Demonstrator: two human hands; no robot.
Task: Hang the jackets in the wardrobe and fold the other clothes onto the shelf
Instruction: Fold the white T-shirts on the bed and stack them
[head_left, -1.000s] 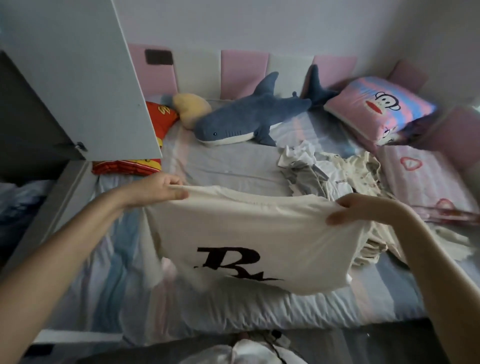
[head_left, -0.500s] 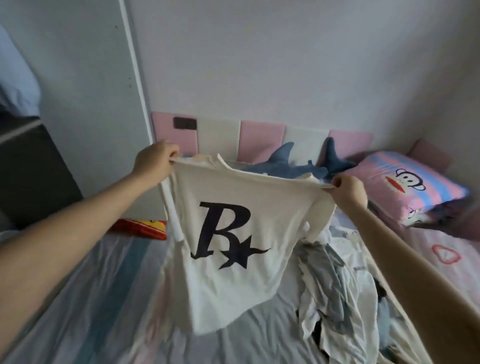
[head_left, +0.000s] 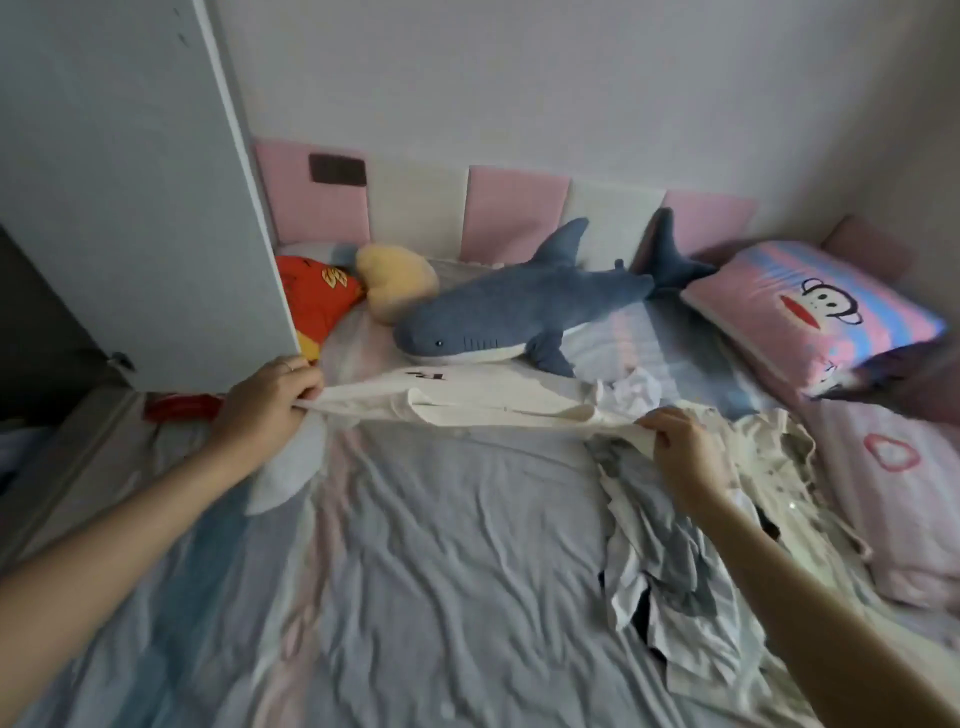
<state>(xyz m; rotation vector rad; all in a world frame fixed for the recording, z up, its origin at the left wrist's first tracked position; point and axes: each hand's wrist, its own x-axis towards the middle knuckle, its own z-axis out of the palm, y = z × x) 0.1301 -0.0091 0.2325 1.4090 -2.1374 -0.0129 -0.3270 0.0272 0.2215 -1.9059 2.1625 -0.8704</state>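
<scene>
Bed (head_left: 441, 545): wrinkled striped sheet, padded pink-and-white wall panels behind. Wardrobe door (head_left: 130, 208) at left. Shirt (head_left: 488, 402) lies spread across the bed before the shark (head_left: 519, 317). Left hand (head_left: 270, 400) and right hand (head_left: 685, 457) each pinch its near edge. Clothes pile (head_left: 727, 519) at right. Shirt's black print is illegible.

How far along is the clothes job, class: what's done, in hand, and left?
Done: nothing folded or hung shows. In hand: left hand and right hand grip the cream T-shirt, stretched over the bed. Left: folding it, plus the crumpled clothes pile beside it.
</scene>
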